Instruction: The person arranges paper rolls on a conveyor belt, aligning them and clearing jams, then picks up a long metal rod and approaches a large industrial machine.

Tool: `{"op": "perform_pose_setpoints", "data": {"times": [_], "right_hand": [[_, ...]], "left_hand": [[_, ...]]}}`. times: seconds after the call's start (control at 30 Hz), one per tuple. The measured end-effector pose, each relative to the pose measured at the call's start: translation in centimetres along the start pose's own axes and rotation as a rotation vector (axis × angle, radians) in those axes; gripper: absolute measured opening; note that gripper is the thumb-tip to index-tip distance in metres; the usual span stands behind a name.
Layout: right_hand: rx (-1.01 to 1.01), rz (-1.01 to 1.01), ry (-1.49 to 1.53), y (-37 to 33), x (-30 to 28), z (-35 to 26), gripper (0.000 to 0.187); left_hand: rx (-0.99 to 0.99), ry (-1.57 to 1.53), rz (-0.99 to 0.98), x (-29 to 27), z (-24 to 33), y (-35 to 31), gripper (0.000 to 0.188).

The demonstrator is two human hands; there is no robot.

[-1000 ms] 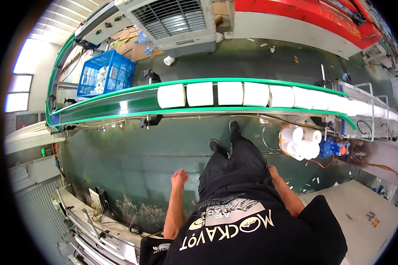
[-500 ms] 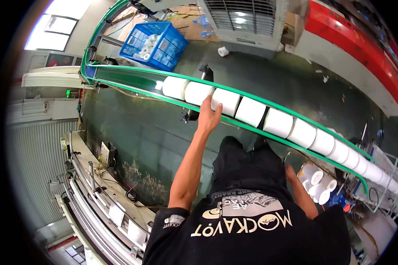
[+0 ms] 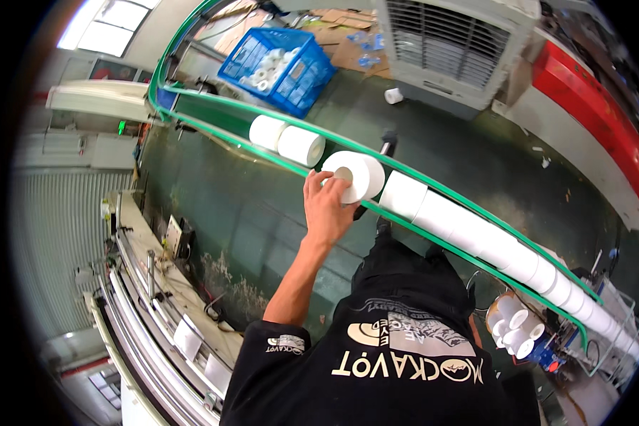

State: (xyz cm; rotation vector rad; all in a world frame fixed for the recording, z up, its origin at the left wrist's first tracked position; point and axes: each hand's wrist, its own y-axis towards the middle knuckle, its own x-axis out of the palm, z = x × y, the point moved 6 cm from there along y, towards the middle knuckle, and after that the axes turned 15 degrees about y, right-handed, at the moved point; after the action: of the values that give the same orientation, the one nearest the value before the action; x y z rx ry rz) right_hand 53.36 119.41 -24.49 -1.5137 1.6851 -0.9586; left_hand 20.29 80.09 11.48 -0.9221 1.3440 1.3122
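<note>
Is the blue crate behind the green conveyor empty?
No, the blue crate holds a heap of small white rolls, seen through its open top beyond the conveyor.

Daylight pours from the windows (image 3: 113, 25) at upper left, blown out to white; strong fisheye bending darkens the rim; the centre stays sharp.

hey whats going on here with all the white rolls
A person's left hand grips one white roll at a green-railed conveyor, turned so its core faces the camera. More rolls lie in line on either side. The right hand is out of view. A blue crate of small rolls sits beyond.
</note>
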Motion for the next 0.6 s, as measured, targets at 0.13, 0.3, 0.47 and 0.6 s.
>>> {"op": "perform_pose_setpoints", "data": {"times": [0.13,0.3,0.47,0.6], "right_hand": [[0.003,-0.034,-0.056,1.0,2.4,-2.6,0.024],[-0.002,-0.064,-0.116,1.8,4.7,-6.2,0.024],[0.011,-0.108,-0.157,2.5,7.1,-8.3,0.024],[0.008,-0.128,-0.152,3.5,8.5,-8.9,0.024]], "left_hand": [[0.131,0.154,0.251,-6.9,0.4,-1.5,0.042],[0.126,0.154,0.261,-10.8,-0.2,-2.3,0.035],[0.153,0.191,0.274,-12.7,-1.0,-3.6,0.034],[0.188,0.217,0.281,-13.8,-0.8,-4.0,0.031]]}}
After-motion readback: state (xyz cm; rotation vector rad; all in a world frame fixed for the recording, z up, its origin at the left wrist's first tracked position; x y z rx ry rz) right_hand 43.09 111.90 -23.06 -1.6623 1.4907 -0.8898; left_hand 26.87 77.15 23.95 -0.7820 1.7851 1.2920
